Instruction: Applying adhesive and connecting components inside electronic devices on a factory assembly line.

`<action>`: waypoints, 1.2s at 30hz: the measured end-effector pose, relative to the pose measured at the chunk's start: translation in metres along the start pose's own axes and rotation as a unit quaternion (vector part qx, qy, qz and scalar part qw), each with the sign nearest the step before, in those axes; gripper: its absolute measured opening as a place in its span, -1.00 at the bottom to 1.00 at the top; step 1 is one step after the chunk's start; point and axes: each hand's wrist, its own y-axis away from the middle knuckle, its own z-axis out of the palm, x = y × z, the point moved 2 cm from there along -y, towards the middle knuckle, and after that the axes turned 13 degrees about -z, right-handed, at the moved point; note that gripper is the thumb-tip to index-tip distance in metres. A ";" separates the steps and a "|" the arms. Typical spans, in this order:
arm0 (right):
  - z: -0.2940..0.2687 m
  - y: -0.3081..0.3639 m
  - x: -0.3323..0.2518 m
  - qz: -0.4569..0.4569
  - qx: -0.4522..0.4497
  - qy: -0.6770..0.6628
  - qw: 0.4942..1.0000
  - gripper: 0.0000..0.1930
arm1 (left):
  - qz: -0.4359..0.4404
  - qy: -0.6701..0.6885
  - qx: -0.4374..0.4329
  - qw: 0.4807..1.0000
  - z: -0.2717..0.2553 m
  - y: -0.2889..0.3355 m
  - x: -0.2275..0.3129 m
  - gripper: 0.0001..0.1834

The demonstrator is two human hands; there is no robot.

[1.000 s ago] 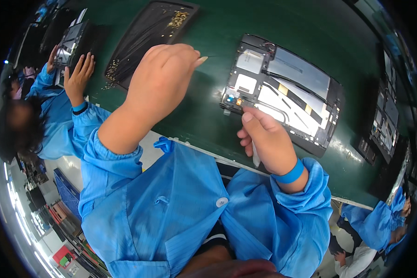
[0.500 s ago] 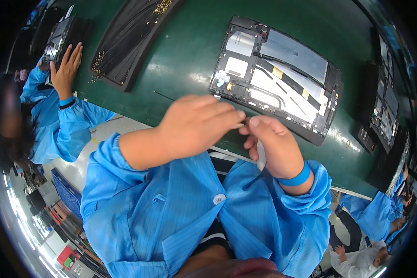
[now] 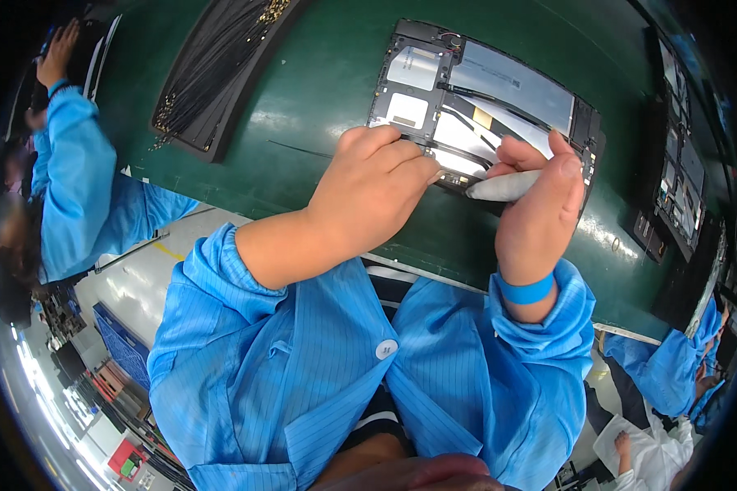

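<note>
An opened tablet-like device (image 3: 512, 69) lies on the green table in front of me, its silver plates, white panels and black cables exposed. My left hand (image 3: 377, 180) is over its near left edge, fingers curled and closed at the tips; what they hold, if anything, is hidden. At the near right part of the device is my right hand (image 3: 540, 204), fingers bent and thumb raised. It holds a light grey tapered thing (image 3: 499, 187), its narrow end pointing left; its exact kind is unclear. A thin black wire (image 3: 299, 150) lies left of the device, reaching toward my left hand.
A dark foam tray (image 3: 217, 151) holds many black cables (image 3: 213, 69) with gold ends at the left. More opened devices (image 3: 680, 172) stand along the right side. A small ring (image 3: 616, 244) lies on the table (image 3: 303, 98). A co-worker in a blue sleeve (image 3: 78, 172) works at far left.
Both hands have moved from the table's near edge onto the device and apart from each other. The grey tapered thing has swung to point left. The co-worker's arm has moved away.
</note>
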 end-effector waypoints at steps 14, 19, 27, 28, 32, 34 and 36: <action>0.002 0.006 0.024 -0.163 -0.029 -0.021 0.986 -0.78 | 0.003 -0.027 -0.038 0.999 -0.002 -0.004 0.004 -0.78; 0.014 -0.001 -0.006 -0.196 -0.161 0.195 0.947 -0.88 | -0.002 -0.020 -0.049 0.999 -0.003 -0.005 0.002 -0.77; 0.019 -0.018 0.001 -0.349 -0.213 0.251 0.878 -0.89 | -0.078 -0.072 -0.008 0.994 -0.021 -0.001 0.009 -0.81; 0.020 -0.024 0.009 -0.248 -0.166 0.231 0.926 -0.84 | -0.080 -0.073 -0.005 0.994 -0.027 0.003 0.009 -0.81; 0.009 -0.021 0.012 0.073 -0.026 -0.077 0.994 -0.61 | -0.589 0.460 -0.102 0.656 -0.021 0.031 -0.020 -0.66; 0.009 -0.021 0.018 0.028 -0.044 -0.034 0.998 -0.51 | -0.622 0.547 0.003 0.560 -0.019 0.027 -0.026 -0.63; 0.006 -0.023 0.027 0.015 -0.052 -0.025 0.998 -0.51 | -0.593 0.546 0.030 0.591 -0.015 0.017 -0.032 -0.66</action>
